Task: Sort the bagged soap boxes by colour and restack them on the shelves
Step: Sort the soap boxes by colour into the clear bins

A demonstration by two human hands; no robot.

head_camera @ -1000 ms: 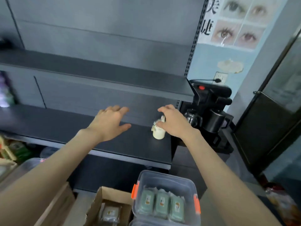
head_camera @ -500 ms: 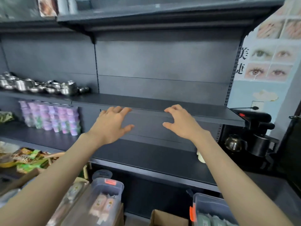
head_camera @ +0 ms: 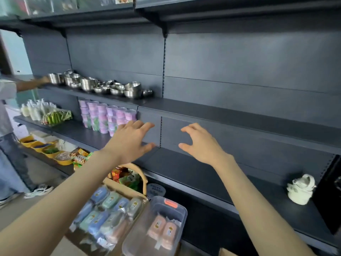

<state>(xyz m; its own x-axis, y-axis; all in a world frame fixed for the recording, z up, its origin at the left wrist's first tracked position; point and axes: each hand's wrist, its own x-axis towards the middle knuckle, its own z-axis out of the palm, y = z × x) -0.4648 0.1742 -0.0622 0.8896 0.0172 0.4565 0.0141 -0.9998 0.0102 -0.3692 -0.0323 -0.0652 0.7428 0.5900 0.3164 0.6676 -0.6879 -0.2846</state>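
Bagged soap boxes [head_camera: 103,215] lie in the lower centre of the frame, below the shelving, in two containers. Motion blur softens all of them, and their label print cannot be read.

Hidden or cut off:
- The cardboard carton [head_camera: 123,189] holding the mixed boxes is partly covered by the left forearm, and its lower edge is unclear.
- The clear plastic bin [head_camera: 181,224], just right of the carton, is blurred along its lower edge.
- A second person [head_camera: 7,145] is cut off by the left edge of the frame.
- The top shelf contents in the upper left are too blurred to identify.

Counts:
- Carton: at least eight boxes, in blue, green and grey tones. The exact number cannot be told.
- Bin: two pink boxes, side by side.
- Hands: two.

Appearance: each soap box is a rounded oblong in a clear wrapper with a small label on its top face.

The left hand [head_camera: 129,143] and right hand [head_camera: 201,145] are raised at mid-frame in front of the dark lower shelf [head_camera: 193,174]. They are well apart and empty, with fingers spread and loosely bent. A white ceramic jar [head_camera: 300,191] stands on this shelf at the right.
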